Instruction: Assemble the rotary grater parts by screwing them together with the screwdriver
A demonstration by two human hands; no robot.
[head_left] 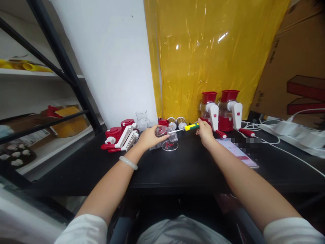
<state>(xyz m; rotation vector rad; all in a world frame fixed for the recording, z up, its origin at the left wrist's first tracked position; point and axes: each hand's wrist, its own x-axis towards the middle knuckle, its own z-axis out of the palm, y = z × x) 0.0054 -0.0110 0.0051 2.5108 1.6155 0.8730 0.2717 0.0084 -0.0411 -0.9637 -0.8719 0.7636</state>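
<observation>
My right hand [205, 131] is closed round the yellow and green handle of a screwdriver [191, 126]. Its metal shaft points left, and the tip meets a clear plastic part [161, 131]. My left hand [149, 138] grips that clear part, thumb toward the screwdriver; fingers partly cover it. Just below, a clear round dish [170, 145] holds small red pieces. Behind the hands lie metal grater drums [180, 122] and a red part [163, 122]. Left of my left hand are red bases [113, 133] and white crank arms with red handles [125, 139].
Two assembled red and white rotary graters [230, 110] stand at the back right of the black table [175, 173]. A phone [237, 152] lies before them. White cables and a power strip [291, 135] are farther right. A metal-framed shelf [50, 73] stands left.
</observation>
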